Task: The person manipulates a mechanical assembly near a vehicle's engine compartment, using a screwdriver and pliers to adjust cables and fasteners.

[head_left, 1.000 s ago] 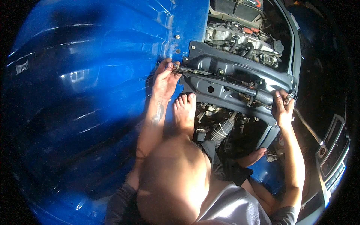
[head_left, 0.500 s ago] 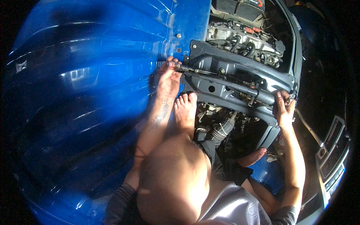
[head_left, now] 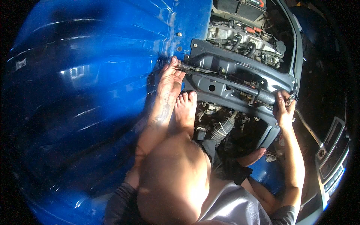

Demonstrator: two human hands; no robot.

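Observation:
A long dark metal rod (head_left: 240,87), with a thick black cylinder (head_left: 265,96) at its right end, lies slantwise over a grey crossmember (head_left: 208,62). My left hand (head_left: 171,77) is at the rod's thin left end, thumb and fingers closed about the tip. The lower fingers stick out a little below it. At the other end, my right hand (head_left: 284,107) grips the black cylinder's end beside a small metal fitting. Part of the grip is hidden behind the fingers.
A ribbed blue body panel (head_left: 86,78) fills the left side. Beyond the crossmember sit an engine (head_left: 243,37) and a battery (head_left: 240,8). A corrugated hose (head_left: 223,129) lies in the opening below. My bare foot (head_left: 185,108) rests by the crossmember. A dashboard panel (head_left: 332,153) stands at right.
My left hand has shifted slightly, its thumb raised higher and its lower fingers loosened from the rod's end. My right hand and the rod have hardly moved.

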